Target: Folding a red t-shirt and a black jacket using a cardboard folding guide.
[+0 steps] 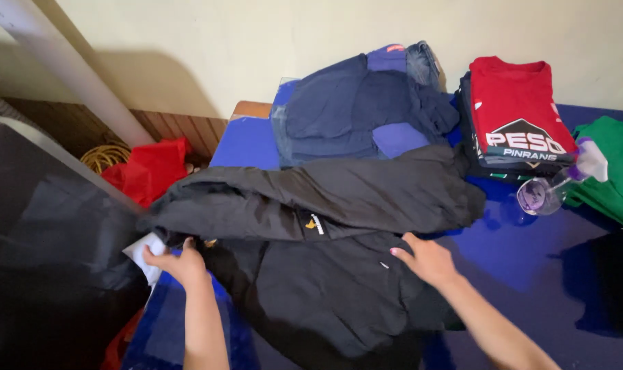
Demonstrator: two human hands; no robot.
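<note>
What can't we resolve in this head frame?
- Left hand, head view: fingertips tucked under the black garment; what they grip is hidden.
- White item: mostly covered by that garment and hand; kind unclear.
- Clear spray bottle: contents not readable.
- Green shirt: cut off by the right edge.
- Folded stack under the red shirt: only edges show; count unclear.

You have a black jacket (325, 240) lying rumpled across the blue tabletop, its upper part folded over in a thick band, a small yellow mark near the middle, its lower part spread flat toward you.
</note>
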